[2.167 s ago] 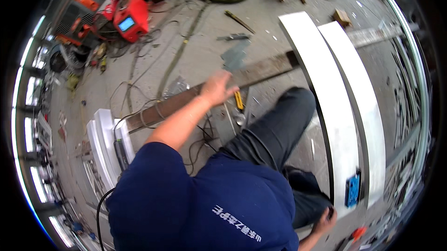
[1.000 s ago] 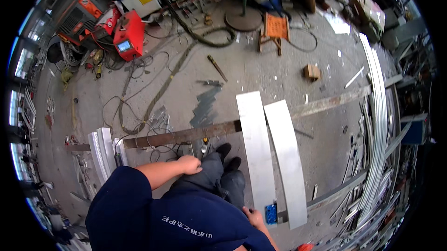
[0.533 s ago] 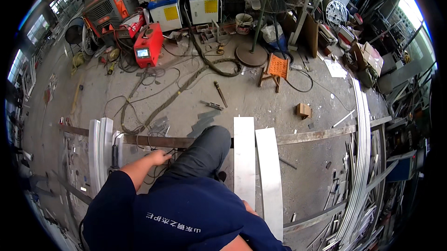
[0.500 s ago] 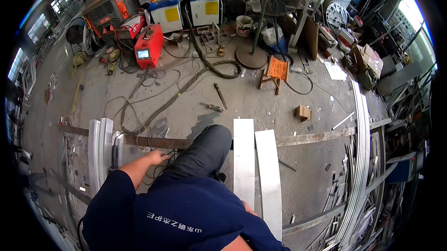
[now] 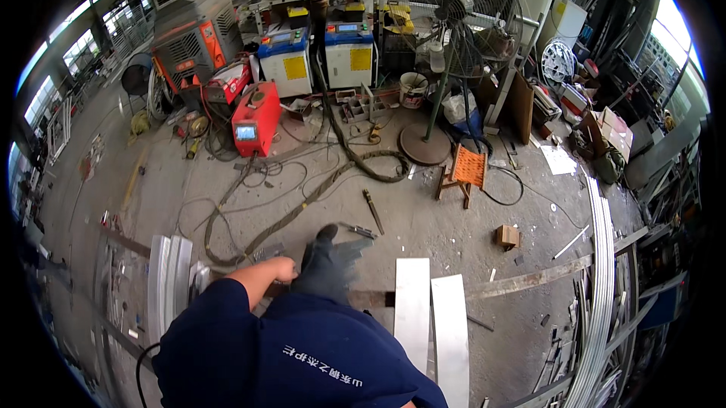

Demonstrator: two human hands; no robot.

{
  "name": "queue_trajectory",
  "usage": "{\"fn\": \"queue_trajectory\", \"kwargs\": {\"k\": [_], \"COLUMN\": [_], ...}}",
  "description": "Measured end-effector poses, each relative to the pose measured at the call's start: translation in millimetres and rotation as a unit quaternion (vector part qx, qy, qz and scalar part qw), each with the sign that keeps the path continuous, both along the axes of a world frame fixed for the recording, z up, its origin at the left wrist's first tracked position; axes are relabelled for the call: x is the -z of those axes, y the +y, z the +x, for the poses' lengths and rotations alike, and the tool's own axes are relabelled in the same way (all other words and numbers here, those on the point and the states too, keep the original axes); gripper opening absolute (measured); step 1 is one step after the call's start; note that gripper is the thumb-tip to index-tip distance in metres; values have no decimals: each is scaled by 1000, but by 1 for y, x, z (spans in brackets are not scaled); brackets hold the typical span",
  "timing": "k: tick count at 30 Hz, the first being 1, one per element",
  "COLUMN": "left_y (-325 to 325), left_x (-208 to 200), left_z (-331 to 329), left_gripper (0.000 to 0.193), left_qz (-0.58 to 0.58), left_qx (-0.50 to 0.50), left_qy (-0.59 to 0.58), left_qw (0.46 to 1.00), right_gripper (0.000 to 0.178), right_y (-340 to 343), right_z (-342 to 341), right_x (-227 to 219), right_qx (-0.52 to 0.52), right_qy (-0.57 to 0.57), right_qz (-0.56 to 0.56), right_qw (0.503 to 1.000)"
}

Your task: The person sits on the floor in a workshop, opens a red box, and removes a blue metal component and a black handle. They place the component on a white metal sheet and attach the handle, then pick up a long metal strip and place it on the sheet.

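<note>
My left hand is beside my dark trouser leg, its fingers curled closed. What they hold, if anything, is hidden. Below the hand, the steel rail runs crosswise behind my leg. To my left, several silver metal profiles lie side by side across that rail. My right hand is out of sight beneath my body. Two flat silver bars, a left one and a right one, extend forward on my right side.
Ahead stand a red machine with a small screen, a fan on a round base and an orange folding stool. A thick hose snakes over the floor. A small cardboard box and long thin bars lie right.
My view has tilted up, so the scene sits lower. My left hand has come up and right, nearer my leg. My foot now shows ahead. The right hand has gone from sight.
</note>
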State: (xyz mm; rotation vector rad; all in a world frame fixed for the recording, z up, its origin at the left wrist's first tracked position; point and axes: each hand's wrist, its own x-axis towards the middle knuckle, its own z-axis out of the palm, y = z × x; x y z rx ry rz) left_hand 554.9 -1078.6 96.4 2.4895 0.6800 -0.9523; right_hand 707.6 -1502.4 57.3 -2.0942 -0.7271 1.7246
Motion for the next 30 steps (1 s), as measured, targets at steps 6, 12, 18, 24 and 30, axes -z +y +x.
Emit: {"fn": "queue_trajectory", "kwargs": {"k": [6, 12, 18, 24, 30], "left_y": [161, 328, 417, 434, 459], "left_x": [60, 70, 101, 158, 149], "left_z": [91, 71, -64, -153, -81], "left_gripper": [46, 55, 49, 50, 50], "left_qz": [-72, -141, -86, -82, -163], "left_qx": [-23, -289, -561, -568, -504], "left_qy": [-92, -99, 7, 126, -27], "left_qw": [993, 942, 824, 809, 848], "right_gripper": [51, 50, 49, 45, 51], "right_y": [175, 316, 365, 440, 600], "right_z": [86, 169, 187, 214, 249], "right_x": [6, -4, -7, -19, -77], "right_qx": [-3, 55, 58, -138, -240], "right_qy": [-37, -80, -82, -104, -96], "right_qz": [-19, -104, -137, -35, -34], "right_qw": [999, 990, 985, 984, 965]}}
